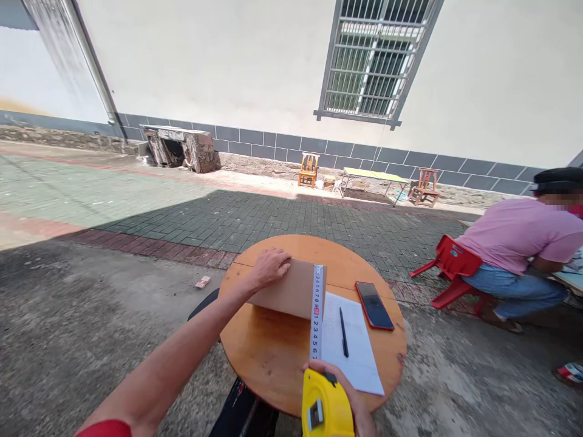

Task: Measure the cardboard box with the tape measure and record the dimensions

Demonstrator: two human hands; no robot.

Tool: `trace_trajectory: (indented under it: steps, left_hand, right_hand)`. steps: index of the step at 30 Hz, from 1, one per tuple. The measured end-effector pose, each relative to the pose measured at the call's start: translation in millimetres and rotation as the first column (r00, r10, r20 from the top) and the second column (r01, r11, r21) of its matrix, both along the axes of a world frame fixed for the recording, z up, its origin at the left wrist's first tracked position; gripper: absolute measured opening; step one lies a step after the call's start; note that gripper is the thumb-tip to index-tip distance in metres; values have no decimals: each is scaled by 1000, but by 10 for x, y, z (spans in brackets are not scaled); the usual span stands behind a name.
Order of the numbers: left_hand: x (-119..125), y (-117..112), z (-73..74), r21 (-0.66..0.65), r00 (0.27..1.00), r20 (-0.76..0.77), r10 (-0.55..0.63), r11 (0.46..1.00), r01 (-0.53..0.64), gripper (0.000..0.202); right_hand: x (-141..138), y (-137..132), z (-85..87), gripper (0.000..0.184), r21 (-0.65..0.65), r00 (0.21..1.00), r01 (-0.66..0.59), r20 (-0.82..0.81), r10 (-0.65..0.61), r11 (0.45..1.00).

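Observation:
A brown cardboard box (285, 290) rests on a round wooden table (268, 358). My left hand (271, 268) grips its upper left part, with the fingers over the top. Low in the view, my right hand (348, 388) is closed around a yellow tape measure (325, 405). The pulled-out blade (316, 321) runs away from me along the box's right end, its tip near the far top edge. Right of the blade lies a sheet of white paper (359, 367) with faint writing and a black pen (344, 334) on it.
A smartphone (374, 305) with a red edge lies right of the paper. At right, a person in a pink shirt (523, 233) sits on a red plastic chair (455, 261). Wooden chairs (308, 170) and a low folding table (376, 175) stand by the far wall.

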State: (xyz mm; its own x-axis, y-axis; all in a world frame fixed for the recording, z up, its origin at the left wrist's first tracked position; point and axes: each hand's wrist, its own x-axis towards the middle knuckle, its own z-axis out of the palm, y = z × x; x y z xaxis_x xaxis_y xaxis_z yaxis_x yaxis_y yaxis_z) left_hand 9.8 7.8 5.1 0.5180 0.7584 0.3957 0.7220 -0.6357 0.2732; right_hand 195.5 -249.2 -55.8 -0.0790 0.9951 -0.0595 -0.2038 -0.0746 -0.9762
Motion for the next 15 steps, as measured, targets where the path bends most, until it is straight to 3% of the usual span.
trace_trajectory:
  steps: [2, 5, 8, 15]
  left_hand:
    - [41, 178, -68, -11, 1000, -9, 21, 1000, -21, 27]
    - [16, 310, -193, -17, 999, -7, 44, 999, -44, 35]
    - [-85, 328, -298, -33, 997, 3, 78, 996, -78, 39]
    - [-215, 247, -459, -84, 994, 42, 97, 992, -93, 26]
  right_hand:
    - [-7, 134, 64, 88, 58, 999, -31, -24, 32, 998]
    - [-27, 356, 134, 81, 69, 1000, -7, -25, 9, 998]
    - [-56, 611, 164, 75, 32, 999, 0, -42, 2, 999]
    - [-238, 1221, 269, 65, 15, 996, -44, -75, 45, 999]
